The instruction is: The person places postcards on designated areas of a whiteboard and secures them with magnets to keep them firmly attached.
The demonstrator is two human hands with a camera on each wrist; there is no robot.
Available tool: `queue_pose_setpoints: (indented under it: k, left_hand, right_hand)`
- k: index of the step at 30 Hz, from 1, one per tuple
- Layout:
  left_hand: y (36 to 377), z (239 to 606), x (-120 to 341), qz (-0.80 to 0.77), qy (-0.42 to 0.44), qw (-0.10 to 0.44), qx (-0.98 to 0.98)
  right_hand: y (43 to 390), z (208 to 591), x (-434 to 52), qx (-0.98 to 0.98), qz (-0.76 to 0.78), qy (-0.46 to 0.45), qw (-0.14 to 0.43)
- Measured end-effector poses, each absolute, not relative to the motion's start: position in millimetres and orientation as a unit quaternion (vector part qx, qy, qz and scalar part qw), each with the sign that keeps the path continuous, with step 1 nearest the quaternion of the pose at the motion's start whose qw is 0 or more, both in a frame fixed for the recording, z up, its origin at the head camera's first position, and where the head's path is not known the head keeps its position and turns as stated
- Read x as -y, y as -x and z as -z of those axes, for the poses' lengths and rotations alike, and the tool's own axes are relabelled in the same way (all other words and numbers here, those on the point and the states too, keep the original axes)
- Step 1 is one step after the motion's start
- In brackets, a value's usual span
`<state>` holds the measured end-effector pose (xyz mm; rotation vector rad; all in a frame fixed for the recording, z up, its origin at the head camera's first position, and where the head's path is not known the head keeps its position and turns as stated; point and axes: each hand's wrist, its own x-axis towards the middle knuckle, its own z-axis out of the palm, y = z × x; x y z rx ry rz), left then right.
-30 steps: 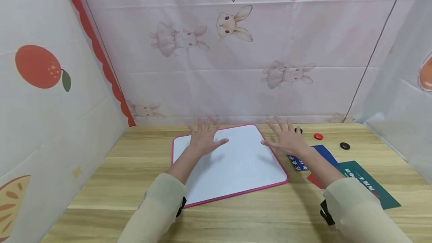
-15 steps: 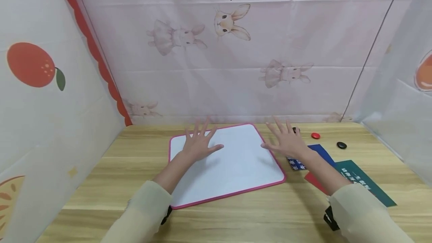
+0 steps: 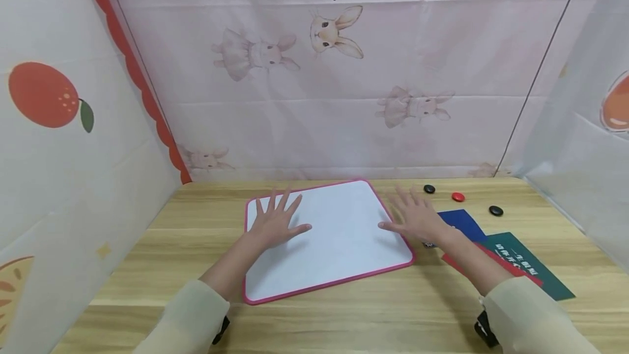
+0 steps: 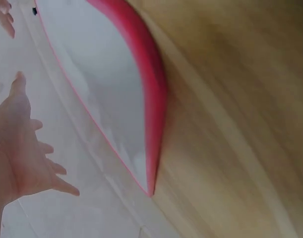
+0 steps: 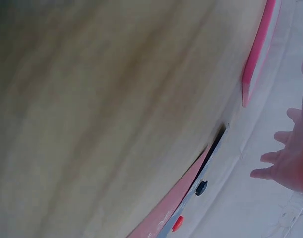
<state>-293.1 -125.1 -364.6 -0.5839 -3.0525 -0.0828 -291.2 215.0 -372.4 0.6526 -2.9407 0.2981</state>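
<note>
**Both hands spread flat at a pink-framed whiteboard**

While the whiteboard (image 3: 329, 236) lies flat on the wooden table (image 3: 344, 316), turned slightly askew to the table's front edge, both hands are at it with fingers straight and splayed, gripping nothing. The left hand (image 3: 275, 223) is over the board's far-left part, palm down; whether it presses the white surface or hovers just above cannot be told. The right hand (image 3: 415, 217) is at the board's right edge, thumb at the pink frame. Right of the board lie a blue card (image 3: 462, 220), a red card (image 3: 496, 264) and a green card (image 3: 528, 264), overlapping; beyond them sit two black magnets (image 3: 429, 189) (image 3: 496, 211) and a red magnet (image 3: 458, 197). To steady or shift the board well, even downward palm pressure on both sides seems wise, since a one-sided push would probably pivot it toward the cards.
</note>
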Motion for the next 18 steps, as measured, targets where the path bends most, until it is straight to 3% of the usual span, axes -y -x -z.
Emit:
queue_pose_setpoints:
  k: [10, 18]
  left_hand:
    - [282, 372, 146, 0.072, 0.188, -0.014, 0.979]
    - [271, 368, 160, 0.106, 0.183, -0.111, 0.971]
  right_hand:
    - [287, 374, -213, 0.955, -0.121, -0.270, -0.007]
    - [284, 373, -212, 0.948, -0.146, -0.273, -0.077]
